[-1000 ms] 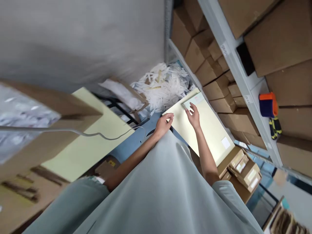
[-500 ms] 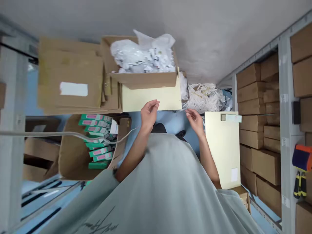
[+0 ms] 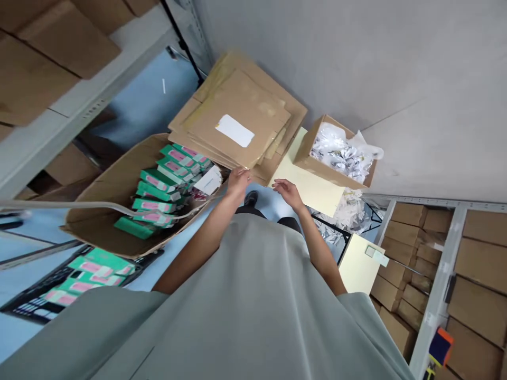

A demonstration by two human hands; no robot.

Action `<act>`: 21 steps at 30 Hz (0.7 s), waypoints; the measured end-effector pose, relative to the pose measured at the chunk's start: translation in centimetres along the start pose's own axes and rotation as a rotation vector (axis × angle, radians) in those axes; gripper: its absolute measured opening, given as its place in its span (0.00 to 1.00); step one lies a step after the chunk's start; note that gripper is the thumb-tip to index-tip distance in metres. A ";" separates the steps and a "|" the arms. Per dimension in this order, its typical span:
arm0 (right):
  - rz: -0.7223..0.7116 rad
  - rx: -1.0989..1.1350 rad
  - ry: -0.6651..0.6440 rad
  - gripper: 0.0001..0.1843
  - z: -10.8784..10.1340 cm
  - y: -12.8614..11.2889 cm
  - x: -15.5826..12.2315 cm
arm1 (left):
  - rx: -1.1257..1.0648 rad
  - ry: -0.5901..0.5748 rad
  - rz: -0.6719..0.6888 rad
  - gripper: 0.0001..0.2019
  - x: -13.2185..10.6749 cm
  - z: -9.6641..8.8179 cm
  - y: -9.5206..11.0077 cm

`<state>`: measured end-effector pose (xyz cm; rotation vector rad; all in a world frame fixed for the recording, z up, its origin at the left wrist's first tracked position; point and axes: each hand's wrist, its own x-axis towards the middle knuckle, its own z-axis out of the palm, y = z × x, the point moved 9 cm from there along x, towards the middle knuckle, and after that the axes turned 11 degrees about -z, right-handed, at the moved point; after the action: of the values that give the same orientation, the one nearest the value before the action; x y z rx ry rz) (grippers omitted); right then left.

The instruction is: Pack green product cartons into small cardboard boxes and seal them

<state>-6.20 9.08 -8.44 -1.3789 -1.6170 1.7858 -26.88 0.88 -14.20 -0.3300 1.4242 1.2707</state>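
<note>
Swung leftward since half a second ago, both empty hands now hover: left hand (image 3: 238,181), fingers loose, at the flattened cardboard stack (image 3: 237,119); right hand (image 3: 288,191) open beside it.

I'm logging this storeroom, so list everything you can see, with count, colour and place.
flattened cartons: a stack, brown, white label on top, by the wall
open carton: one, brown, left of the person
green-and-pink packs: many, in the open carton
black crate: one, lower left, holding more green-and-pink packs
box of white bags: one, brown, on a cream table
cream table: one, by the wall
second cream table: one, right, small pale box on it
shelf cartons: many, brown, right shelving
left hand: at the edge of the flattened cartons
right hand: open, over the cream table's edge
</note>
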 end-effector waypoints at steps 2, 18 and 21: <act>0.092 -0.038 -0.009 0.14 3.0 1.1 3.0 | -0.066 -0.008 -0.078 0.13 1.9 -1.2 0.5; 0.359 0.194 0.183 0.15 12.3 2.2 8.3 | -0.386 -0.041 -0.314 0.04 3.0 -6.3 1.4; 0.266 0.188 0.210 0.15 12.3 0.3 8.1 | -0.395 -0.028 -0.335 0.06 3.8 -6.0 3.0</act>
<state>-19.95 8.71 -13.69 -1.6881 -1.1731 1.8089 -33.63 -1.23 -17.27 -0.7809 1.0329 1.2634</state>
